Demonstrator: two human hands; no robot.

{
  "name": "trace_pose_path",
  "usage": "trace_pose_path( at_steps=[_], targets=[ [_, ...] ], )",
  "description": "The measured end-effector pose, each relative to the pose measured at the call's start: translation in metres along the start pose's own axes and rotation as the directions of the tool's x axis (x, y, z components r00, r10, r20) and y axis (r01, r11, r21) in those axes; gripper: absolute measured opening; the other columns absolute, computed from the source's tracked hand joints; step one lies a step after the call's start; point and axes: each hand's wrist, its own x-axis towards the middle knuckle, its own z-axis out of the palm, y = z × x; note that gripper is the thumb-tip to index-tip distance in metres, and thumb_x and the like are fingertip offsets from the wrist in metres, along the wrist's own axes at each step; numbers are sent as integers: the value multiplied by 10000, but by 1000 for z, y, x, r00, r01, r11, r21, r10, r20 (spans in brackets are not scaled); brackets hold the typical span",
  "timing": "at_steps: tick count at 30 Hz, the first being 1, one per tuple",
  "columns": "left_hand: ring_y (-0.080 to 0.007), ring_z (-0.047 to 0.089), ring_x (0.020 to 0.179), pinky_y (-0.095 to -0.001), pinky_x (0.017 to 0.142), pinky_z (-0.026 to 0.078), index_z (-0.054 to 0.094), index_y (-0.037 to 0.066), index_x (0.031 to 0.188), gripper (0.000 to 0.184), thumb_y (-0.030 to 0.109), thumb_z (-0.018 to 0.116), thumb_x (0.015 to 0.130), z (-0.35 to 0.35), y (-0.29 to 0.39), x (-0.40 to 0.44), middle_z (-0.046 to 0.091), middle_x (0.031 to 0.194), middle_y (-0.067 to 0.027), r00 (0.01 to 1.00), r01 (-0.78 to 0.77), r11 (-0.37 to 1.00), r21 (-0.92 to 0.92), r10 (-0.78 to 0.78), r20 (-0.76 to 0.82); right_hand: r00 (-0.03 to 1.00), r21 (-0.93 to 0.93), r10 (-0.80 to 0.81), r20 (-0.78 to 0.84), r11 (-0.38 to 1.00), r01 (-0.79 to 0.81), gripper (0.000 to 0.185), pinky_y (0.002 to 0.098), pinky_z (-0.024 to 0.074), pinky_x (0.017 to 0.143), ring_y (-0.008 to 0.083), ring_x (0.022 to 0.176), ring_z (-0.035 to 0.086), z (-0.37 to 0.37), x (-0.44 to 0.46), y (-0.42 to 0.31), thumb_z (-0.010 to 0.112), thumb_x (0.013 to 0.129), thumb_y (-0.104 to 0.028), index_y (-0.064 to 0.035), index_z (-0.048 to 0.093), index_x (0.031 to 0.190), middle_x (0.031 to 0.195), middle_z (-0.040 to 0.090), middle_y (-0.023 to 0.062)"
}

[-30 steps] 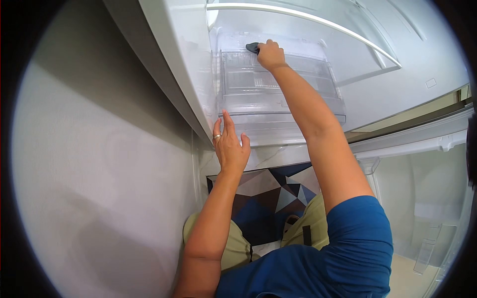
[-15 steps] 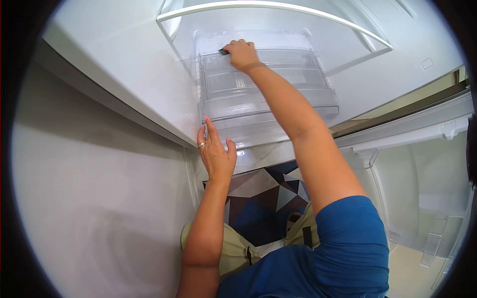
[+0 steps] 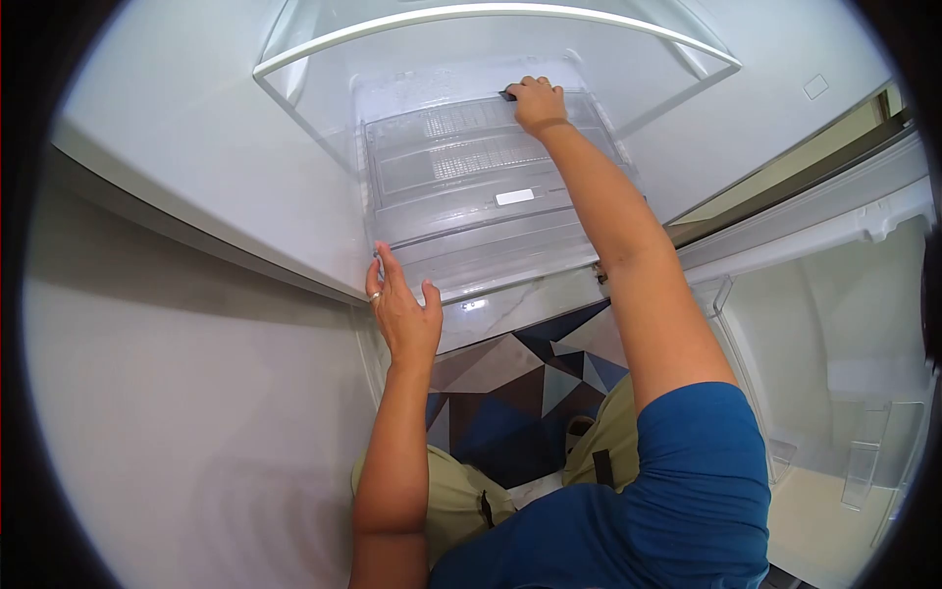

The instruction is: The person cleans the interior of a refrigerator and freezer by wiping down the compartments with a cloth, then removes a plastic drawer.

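Note:
In the head view a clear plastic crisper drawer [image 3: 471, 218] sits low inside a white refrigerator, its surface looking wet in places. My right hand [image 3: 540, 105] reaches over to the drawer's back edge. Its fingers are closed on a small black object [image 3: 507, 95], mostly covered by the hand, so its kind cannot be made out. At the front left corner of the drawer is my left hand [image 3: 406, 317], with a ring on one finger. Its fingers are stretched and apart, the tips at the drawer's corner.
A glass shelf with a white rim [image 3: 500, 11] spans above the drawer. To the right stands the open refrigerator door [image 3: 834, 344] with clear bins. Below lies a mat with a geometric pattern [image 3: 520, 402]. A plain pale surface [image 3: 186, 363] fills the left side.
My right hand has moved to the right along the drawer's back edge with the black object. A white label on the drawer now shows. My left hand stays at the corner; the view has shifted slightly.

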Motion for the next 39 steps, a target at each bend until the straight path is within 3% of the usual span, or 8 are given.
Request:
trace_pose_path(
  at_steps=[14,19,22,26,29,32,34,39],
  targets=[
    [-399,316,1263,-448,1020,301,162,-9,1430,799,101,581,759,-1,3,2,544,1190,-236,999,18,999,36,-19,43,964,-211,261,55,947,-244,274,469,293,944,245,1149,459,-11,-9,51,437,850,-198,-144,653,1010,1097,597,38],
    [-401,332,1235,-431,1023,299,200,-27,1417,780,58,585,744,-2,2,1,477,1291,-223,998,33,999,2,-33,59,955,-207,296,17,936,-286,273,456,417,866,284,1110,497,12,3,82,466,854,-209,-116,635,1047,1091,589,86],
    [-405,327,1237,-433,1023,302,201,-29,1416,777,54,583,745,-2,2,1,486,1278,-222,998,34,999,-5,-34,51,964,5,260,44,965,-261,279,440,457,848,325,1041,536,5,18,112,502,853,-230,-99,616,1072,1107,570,126],
    [-402,318,1258,-435,1009,316,182,-22,1421,791,96,582,749,1,2,2,568,1146,-230,999,32,999,33,-33,35,994,-148,112,-8,983,-112,281,442,446,877,344,1017,549,-27,7,95,516,859,-247,-81,605,1067,1134,552,150],
    [-400,324,1251,-432,1009,314,190,-23,1419,788,96,584,747,2,3,2,558,1173,-225,1000,1,998,70,-2,11,997,20,70,6,997,-71,322,455,439,889,335,1048,540,13,-1,101,480,885,-311,-71,586,1073,1144,550,162],
    [-409,327,1233,-446,1015,307,232,-35,1407,749,67,576,750,-1,5,2,462,1283,-238,997,48,999,20,-49,58,992,-13,24,-123,1000,-26,375,471,430,896,322,1067,535,52,-1,117,439,902,-362,-67,567,1095,1158,547,161],
    [-408,327,1236,-439,1023,298,265,-30,1397,733,76,581,744,1,6,3,437,1323,-223,999,40,999,15,-40,31,998,92,36,-52,995,-31,423,485,421,906,333,1083,521,43,-1,119,409,909,-393,-58,548,1127,1165,542,166],
    [-376,281,1285,-470,1036,257,312,38,1398,707,145,579,752,4,10,1,297,1450,-143,998,19,980,197,-30,53,974,-55,202,104,979,-197,401,495,420,904,365,1104,498,12,-6,89,409,911,-361,-59,565,1122,1152,543,176]
  ],
)
